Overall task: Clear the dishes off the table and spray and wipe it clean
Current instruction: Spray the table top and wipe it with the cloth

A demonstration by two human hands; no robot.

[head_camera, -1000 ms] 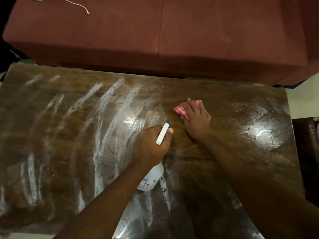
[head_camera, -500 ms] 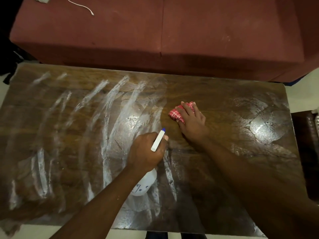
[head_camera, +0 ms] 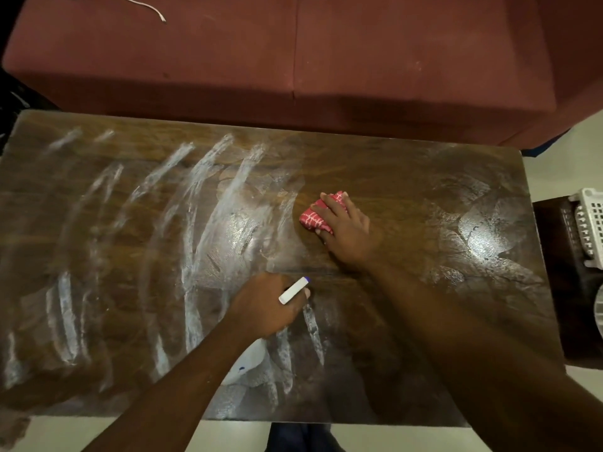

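Observation:
The dark wooden table [head_camera: 408,177] carries white smear streaks across its left half and a shiny wet patch at the right. My right hand [head_camera: 349,230] presses flat on a folded red checked cloth [head_camera: 313,218] near the table's middle. My left hand [head_camera: 266,308] grips a white spray bottle [head_camera: 246,363] by its neck; the white nozzle with a blue tip [head_camera: 293,290] sticks out above the fingers toward the cloth. The bottle's body shows below my wrist, partly hidden by my forearm.
A dark red sofa [head_camera: 293,60] runs along the table's far edge, with a white cable [head_camera: 143,8] on its seat. A white plastic basket [head_camera: 590,223] stands on a dark side stand at the right. Pale floor shows at the near edge.
My right hand has slid the cloth a little leftward across the table. The left hand with the bottle has kept its grip and shifted slightly left and toward me.

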